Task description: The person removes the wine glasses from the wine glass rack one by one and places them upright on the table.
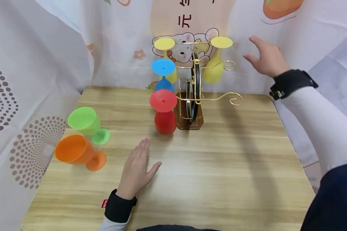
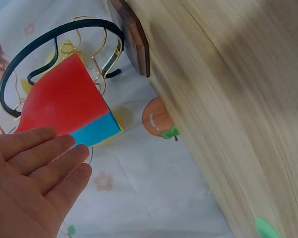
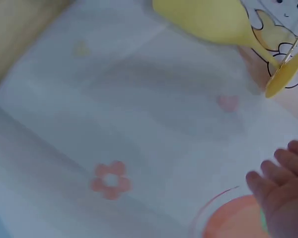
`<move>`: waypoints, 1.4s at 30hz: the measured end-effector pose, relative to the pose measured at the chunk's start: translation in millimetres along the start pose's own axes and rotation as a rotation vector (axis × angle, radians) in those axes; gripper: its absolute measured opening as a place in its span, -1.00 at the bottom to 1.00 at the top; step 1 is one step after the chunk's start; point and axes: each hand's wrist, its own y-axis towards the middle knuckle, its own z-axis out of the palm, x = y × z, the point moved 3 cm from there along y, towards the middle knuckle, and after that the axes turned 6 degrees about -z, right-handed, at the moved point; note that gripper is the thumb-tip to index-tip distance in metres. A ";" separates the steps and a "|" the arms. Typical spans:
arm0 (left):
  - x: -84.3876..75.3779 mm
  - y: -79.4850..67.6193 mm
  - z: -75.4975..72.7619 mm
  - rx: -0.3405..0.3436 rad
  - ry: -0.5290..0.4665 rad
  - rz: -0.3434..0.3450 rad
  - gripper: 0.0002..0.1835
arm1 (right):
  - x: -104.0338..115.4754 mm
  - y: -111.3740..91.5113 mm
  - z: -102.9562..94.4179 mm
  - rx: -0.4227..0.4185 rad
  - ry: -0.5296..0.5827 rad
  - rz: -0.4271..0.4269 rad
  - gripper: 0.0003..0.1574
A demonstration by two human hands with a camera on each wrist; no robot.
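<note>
My left hand (image 1: 136,170) is over the table in front of the rack, fingers straight and thumb spread, holding nothing. Raised at the right, my right hand (image 1: 267,57) has its thumb and fingers apart, with nothing between them. Nearest to it is a yellow goblet (image 1: 214,70), hanging upside down from a gold wire rack (image 1: 196,78). On the rack's left side hang a red goblet (image 1: 165,122), a blue goblet (image 1: 163,67) and another yellow goblet (image 1: 164,44), also upside down. The left wrist view shows the red goblet (image 2: 64,99) just beyond the left fingertips.
A green goblet (image 1: 84,120) and an orange goblet (image 1: 73,149) lie tipped on the left of the wooden table (image 1: 208,179). The rack has a dark wooden base (image 1: 190,125) and curled hooks reaching right. A printed white curtain (image 1: 121,48) hangs behind.
</note>
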 end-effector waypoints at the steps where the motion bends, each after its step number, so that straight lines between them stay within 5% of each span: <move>1: 0.2 -0.4 0.0 0.000 0.002 0.000 -0.12 | 2.3 9.2 -1.1 0.036 -0.022 -0.009 -0.19; 5: 1.7 -2.5 -0.2 -0.004 0.015 -0.004 -0.11 | 15.2 41.4 1.2 0.148 -0.096 -0.121 -0.18; 9: 3.8 -4.7 -0.7 -0.024 0.009 -0.011 -0.12 | 26.6 63.2 6.0 0.182 -0.128 -0.289 -0.23; 13: 6.8 -9.4 -0.8 -0.042 0.008 -0.027 -0.11 | 25.9 71.6 12.9 0.198 -0.114 -0.357 -0.22; 23: 12.0 -11.5 2.6 -0.056 0.032 -0.026 -0.10 | 20.6 71.9 30.4 0.180 -0.101 -0.423 -0.33; 34: 14.5 -8.9 3.3 -0.025 0.038 -0.021 -0.09 | 21.1 71.9 33.8 0.050 -0.086 -0.406 -0.42; 42: 17.6 -11.1 4.8 -0.015 0.030 -0.018 -0.08 | 25.3 74.2 34.3 0.052 -0.122 -0.361 -0.42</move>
